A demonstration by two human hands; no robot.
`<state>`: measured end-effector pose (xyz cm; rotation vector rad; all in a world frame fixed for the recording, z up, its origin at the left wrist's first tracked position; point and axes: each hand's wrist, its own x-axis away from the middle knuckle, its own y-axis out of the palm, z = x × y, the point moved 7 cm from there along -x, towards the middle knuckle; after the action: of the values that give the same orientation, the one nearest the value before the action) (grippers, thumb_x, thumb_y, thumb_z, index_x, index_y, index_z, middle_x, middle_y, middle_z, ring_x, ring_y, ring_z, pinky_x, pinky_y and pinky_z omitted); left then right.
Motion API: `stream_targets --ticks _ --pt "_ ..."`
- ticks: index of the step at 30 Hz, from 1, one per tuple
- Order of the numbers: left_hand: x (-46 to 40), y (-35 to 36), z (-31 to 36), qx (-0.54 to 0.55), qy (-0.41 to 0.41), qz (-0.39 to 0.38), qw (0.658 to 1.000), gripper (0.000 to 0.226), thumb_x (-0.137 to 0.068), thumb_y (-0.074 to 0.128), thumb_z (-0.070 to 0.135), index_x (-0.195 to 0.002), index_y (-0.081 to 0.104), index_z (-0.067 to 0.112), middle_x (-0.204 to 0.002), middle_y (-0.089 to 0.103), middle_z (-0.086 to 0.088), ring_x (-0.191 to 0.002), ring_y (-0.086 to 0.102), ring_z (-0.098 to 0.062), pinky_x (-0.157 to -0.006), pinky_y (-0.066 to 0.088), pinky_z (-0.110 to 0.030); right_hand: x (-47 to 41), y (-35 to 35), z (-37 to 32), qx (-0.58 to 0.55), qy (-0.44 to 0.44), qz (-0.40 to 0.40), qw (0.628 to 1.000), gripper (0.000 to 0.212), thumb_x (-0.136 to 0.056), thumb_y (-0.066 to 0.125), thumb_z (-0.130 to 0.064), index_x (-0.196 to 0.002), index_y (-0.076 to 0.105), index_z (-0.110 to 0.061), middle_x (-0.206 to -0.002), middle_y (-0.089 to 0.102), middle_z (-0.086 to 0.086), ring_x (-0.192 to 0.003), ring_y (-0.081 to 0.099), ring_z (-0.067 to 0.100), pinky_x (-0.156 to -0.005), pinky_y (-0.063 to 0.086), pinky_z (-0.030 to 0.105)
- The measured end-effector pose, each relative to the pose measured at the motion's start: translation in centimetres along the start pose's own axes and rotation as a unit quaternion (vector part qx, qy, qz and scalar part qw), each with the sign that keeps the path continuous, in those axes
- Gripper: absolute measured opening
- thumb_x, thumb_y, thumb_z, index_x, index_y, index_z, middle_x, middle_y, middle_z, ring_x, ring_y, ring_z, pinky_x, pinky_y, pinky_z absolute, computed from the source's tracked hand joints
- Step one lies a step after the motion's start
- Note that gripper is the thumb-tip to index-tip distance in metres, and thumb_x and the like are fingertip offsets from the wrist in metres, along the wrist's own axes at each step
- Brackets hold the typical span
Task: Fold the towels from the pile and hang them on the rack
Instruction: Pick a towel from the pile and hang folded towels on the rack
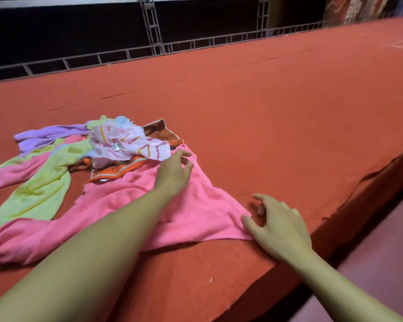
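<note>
Behind pink towel (130, 205), towel pile (116, 145) crowds red table (277, 108).

Towel (130, 212) lies before pile (116, 145), seemingly overlapping.

Worktop (289, 112), red felt-covered, spanning the frame: bright pink terry towel (196, 210) lower centre; heap of pastel and orange-patterned towels (98, 149) centre left.
</note>
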<state>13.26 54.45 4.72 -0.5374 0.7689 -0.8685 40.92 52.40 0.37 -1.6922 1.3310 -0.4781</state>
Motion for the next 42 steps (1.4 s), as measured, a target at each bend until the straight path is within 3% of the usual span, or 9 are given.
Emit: stream_targets --ticks 5,7,12,16,20,23,26,37,42 --pt "-4.3 1.5 -2.8 0.009 -0.057 0.019 0.998 0.029 -0.094 0.052 0.008 -0.119 0.061 0.02 -0.109 0.068 0.003 -0.102 0.062 -0.018 -0.082 0.04 -0.023 0.1 -0.2 -0.1 -0.021 -0.021 0.002 1.0 0.074 -0.071 0.033 -0.082 -0.133 0.041 -0.043 -0.085 0.055 -0.025 -0.085 0.049 0.003 -0.08 0.031 0.029" --pt "-5.2 2.8 -3.3 0.009 -0.056 0.004 0.998 0.026 -0.095 0.054 0.011 -0.118 0.06 0.02 -0.107 0.068 0.001 -0.101 0.063 -0.02 -0.08 0.038 -0.022 0.2 0.1 0.0 -0.013 -0.028 -0.004 1.0 0.077 -0.065 0.039 -0.083 -0.132 0.039 -0.045 -0.083 0.054 -0.027 -0.083 0.049 0.0 -0.079 0.032 0.029" --pt "-5.5 5.7 -4.0 -0.046 -0.045 -0.034 0.997 0.031 -0.092 0.063 0.02 -0.122 0.058 0.017 -0.111 0.069 -0.002 -0.104 0.062 -0.021 -0.082 0.037 -0.025 -0.3 0.4 0.4 -0.027 -0.034 0.001 0.999 0.071 -0.072 0.064 -0.062 -0.135 0.037 -0.046 -0.084 0.058 -0.029 -0.082 0.05 -0.007 -0.08 0.029 0.026" --pt "-5.4 3.6 -3.6 -0.021 -0.024 0.028 0.999 0.034 -0.085 0.069 0.014 -0.117 0.061 0.018 -0.089 0.065 0.002 -0.093 0.061 -0.021 -0.081 0.04 -0.026 -0.4 0.5 0.7 -0.044 -0.027 -0.001 0.999 0.07 -0.076 0.072 -0.054 -0.136 0.036 -0.049 -0.083 0.061 -0.032 -0.076 0.043 -0.019 -0.082 0.027 0.025" --pt "-4.5 -0.8 -1.6 0.026 0.023 0.082 0.996 0.028 -0.087 0.067 0.014 -0.115 0.063 0.015 -0.099 0.069 -0.001 -0.091 0.062 -0.02 -0.087 0.046 -0.031 -0.6 0.4 1.0 -0.12 -0.005 -0.017 0.993 0.068 -0.077 0.077 -0.038 -0.134 0.042 -0.046 -0.082 0.064 -0.025 -0.076 0.055 -0.012 -0.084 0.042 0.029" --pt "-3.5 -5.8 0.1 0.067 0.04 0.135 0.988 0.027 -0.09 0.064 0.013 -0.117 0.062 0.013 -0.104 0.066 0.003 -0.089 0.062 -0.018 -0.084 0.046 -0.026 -0.6 -0.7 -0.1 -0.297 0.004 -0.002 0.955 0.065 -0.082 0.076 -0.013 -0.135 0.045 -0.033 -0.081 0.063 -0.009 -0.076 0.063 0.009 -0.08 0.05 0.026" --pt "-1.9 -12.5 1.2 0.068 0.045 0.211 0.974 0.026 -0.091 0.063 0.016 -0.116 0.062 0.014 -0.101 0.064 0.006 -0.089 0.059 -0.013 -0.082 0.043 -0.022 0.3 -2.7 -4.3 -0.398 -0.032 0.008 0.917 0.061 -0.086 0.07 -0.002 -0.134 0.043 -0.029 -0.081 0.056 -0.005 -0.066 0.056 0.008 -0.069 0.049 0.022" --pt "9.4 -44.7 4.3 0.015 0.036 0.452 0.891 0.027 -0.088 0.068 0.021 -0.114 0.06 0.019 -0.087 0.063 0.014 -0.084 0.063 -0.015 -0.081 0.047 -0.026 8.3 -9.9 -28.8 -0.535 -0.192 -0.091 0.818 0.053 -0.086 0.069 0.001 -0.128 0.05 -0.027 -0.086 0.06 0.006 -0.069 0.058 0.013 -0.058 0.052 0.023" --pt "16.1 -58.8 5.6 -0.002 0.017 0.529 0.848 0.032 -0.085 0.073 0.022 -0.114 0.06 0.019 -0.084 0.062 0.018 -0.082 0.056 -0.007 -0.069 0.033 -0.01 11.9 -12.3 -38.9 -0.567 -0.242 -0.124 0.778 0.05 -0.087 0.071 -0.007 -0.13 0.053 -0.026 -0.083 0.064 0.0 -0.071 0.064 0.013 -0.068 0.053 0.038"
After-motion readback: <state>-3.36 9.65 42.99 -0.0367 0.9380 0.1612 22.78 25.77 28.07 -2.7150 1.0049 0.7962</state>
